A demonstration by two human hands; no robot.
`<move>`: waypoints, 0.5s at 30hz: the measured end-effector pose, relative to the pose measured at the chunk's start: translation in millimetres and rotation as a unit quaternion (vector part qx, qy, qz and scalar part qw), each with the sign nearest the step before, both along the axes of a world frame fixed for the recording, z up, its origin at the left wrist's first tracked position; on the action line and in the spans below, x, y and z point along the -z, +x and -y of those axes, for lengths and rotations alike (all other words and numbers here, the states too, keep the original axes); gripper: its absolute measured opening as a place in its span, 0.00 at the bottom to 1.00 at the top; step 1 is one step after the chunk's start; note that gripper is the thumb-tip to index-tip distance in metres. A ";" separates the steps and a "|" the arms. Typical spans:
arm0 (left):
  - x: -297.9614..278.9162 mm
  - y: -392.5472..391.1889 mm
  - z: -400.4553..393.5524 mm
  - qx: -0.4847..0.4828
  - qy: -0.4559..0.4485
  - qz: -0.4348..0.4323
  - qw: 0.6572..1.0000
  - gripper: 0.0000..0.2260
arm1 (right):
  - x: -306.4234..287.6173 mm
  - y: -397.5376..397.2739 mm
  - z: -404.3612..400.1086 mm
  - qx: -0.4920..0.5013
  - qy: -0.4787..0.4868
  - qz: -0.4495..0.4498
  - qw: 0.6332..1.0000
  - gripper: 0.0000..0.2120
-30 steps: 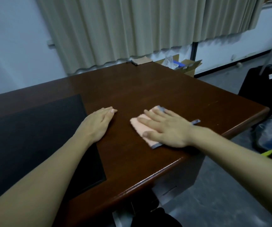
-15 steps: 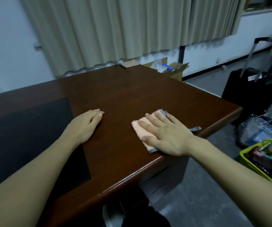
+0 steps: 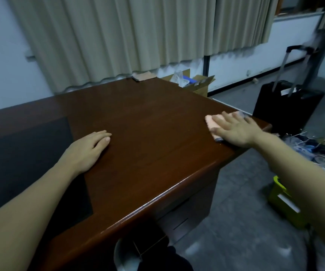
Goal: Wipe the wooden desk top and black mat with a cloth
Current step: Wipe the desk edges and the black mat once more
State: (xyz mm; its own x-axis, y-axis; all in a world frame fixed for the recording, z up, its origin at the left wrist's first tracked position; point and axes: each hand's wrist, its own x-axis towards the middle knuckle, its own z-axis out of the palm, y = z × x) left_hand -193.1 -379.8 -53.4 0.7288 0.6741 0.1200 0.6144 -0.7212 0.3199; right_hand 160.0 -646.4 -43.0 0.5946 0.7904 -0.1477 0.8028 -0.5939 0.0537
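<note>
Wooden desk top (image 3: 148,122) filled the view, black mat (image 3: 21,153) inset at its left. Left hand (image 3: 87,149) lay flat, empty, at the mat's right edge. Right hand (image 3: 236,130), fingers straight, pressed the pink cloth (image 3: 210,122) at the desk's right edge.

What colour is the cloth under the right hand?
The cloth is peach-pink with a dark patterned edge, seen in the head view.
</note>
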 end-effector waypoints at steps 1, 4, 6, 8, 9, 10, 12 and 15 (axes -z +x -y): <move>-0.3 0.6 -0.4 -0.001 0.002 0.002 1.000 0.23 | 0.8 -13.6 -1.7 -0.023 0.001 -0.005 1.000 0.46; -0.9 1.1 -0.8 -0.004 0.004 -0.001 1.000 0.25 | 10.5 -51.9 3.3 -0.095 0.057 -0.017 0.994 0.43; -0.5 0.4 -1.1 -0.005 0.005 -0.001 1.000 0.25 | 13.6 -55.7 12.1 -0.121 0.086 -0.021 0.989 0.38; 0.3 -0.8 -1.8 -0.003 0.002 -0.001 1.000 0.26 | 16.4 -38.9 20.3 -0.126 0.109 -0.015 0.986 0.39; 0.4 -1.2 -2.2 -0.001 0.000 -0.002 1.000 0.27 | 17.2 -26.2 23.8 -0.115 0.126 -0.012 0.985 0.39; 0.6 -1.4 -2.8 0.001 -0.002 -0.002 1.000 0.28 | 17.8 -12.5 27.4 -0.096 0.143 -0.011 0.985 0.39; 1.8 -1.9 -3.8 0.003 -0.003 -0.001 1.000 0.29 | 18.8 15.0 32.7 -0.055 0.170 -0.010 0.984 0.40; 2.6 -1.4 -4.4 0.003 -0.003 0.002 1.000 0.30 | 17.8 45.6 34.6 -0.014 0.168 -0.019 0.986 0.37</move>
State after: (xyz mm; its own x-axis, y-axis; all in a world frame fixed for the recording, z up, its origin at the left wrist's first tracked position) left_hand -194.4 -375.4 -56.1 0.7321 0.6707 0.1191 0.6092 -0.7229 0.3261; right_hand 205.6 -681.0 -60.7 0.5713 0.8143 0.1024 0.8164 -0.5511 -0.1728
